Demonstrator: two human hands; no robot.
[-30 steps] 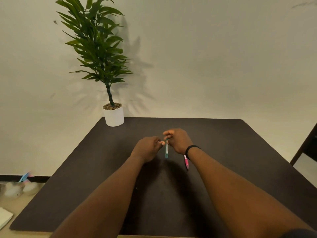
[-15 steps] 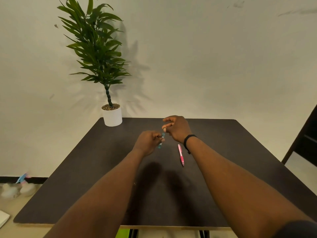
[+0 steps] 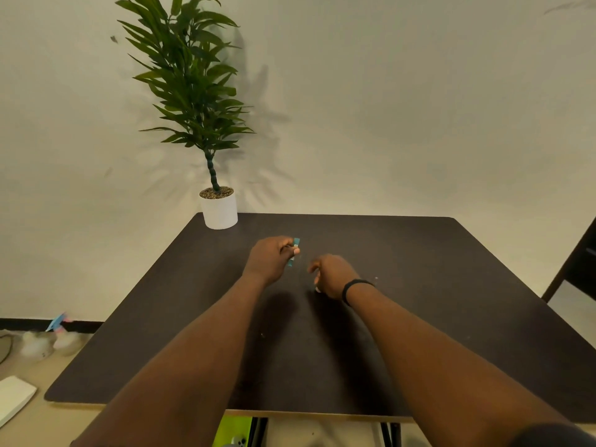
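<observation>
A: Grip first: left hand (image 3: 271,259) pinches a teal pen (image 3: 295,250) at the fingertips, pen near upright, over the middle of the table (image 3: 451,285).
B: And the right hand (image 3: 333,275)?
A: Just beside the left, fingers curled down. A pink tip (image 3: 317,290) shows beneath it. Can't tell if it holds anything.
B: Around them?
A: Only the potted plant (image 3: 219,211), at the far left corner and well apart. A dark chair (image 3: 577,262) is off the right edge.

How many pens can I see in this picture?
1: a teal pen, pinched in the left hand. The right hand may hide another beneath it.
</observation>
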